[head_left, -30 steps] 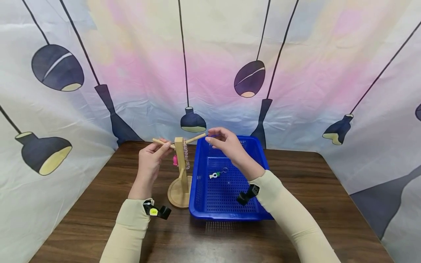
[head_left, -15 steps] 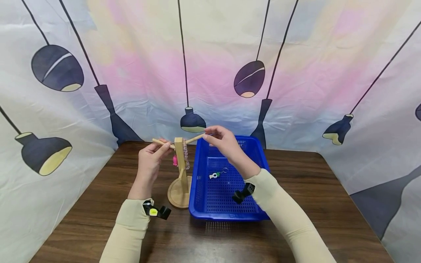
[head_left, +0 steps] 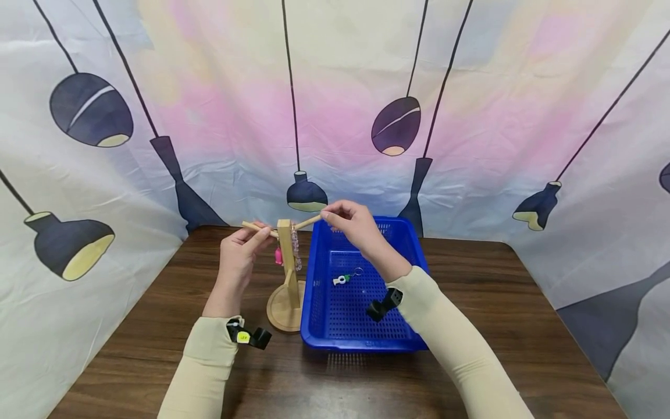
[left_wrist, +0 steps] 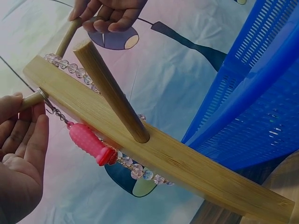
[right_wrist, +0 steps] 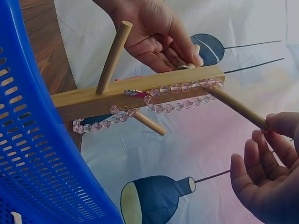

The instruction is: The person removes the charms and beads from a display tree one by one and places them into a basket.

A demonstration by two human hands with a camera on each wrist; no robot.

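Observation:
A wooden peg stand (head_left: 289,253) stands upright left of the basket. My left hand (head_left: 242,256) pinches its left peg (left_wrist: 32,100) close to the post. A metal ring sits round that peg beside the fingertips, and a pink keychain (left_wrist: 88,143) hangs from it. On the opposite side, my right hand (head_left: 357,228) pinches the outer end of the right peg (right_wrist: 240,109) between thumb and finger. A string of clear pinkish beads (right_wrist: 175,87) hangs from this peg, up against the post.
The blue plastic basket (head_left: 310,314) is right beside the stand's round base (head_left: 280,311). Inside it lies a white and green keychain (head_left: 342,280) with a metal ring. Lower pegs (left_wrist: 114,93) stick out from the post. A printed cloth hangs behind the brown table (head_left: 471,302).
My right hand has moved slightly left and has come to pinch the tip of the right peg. The left hand has stayed on its peg.

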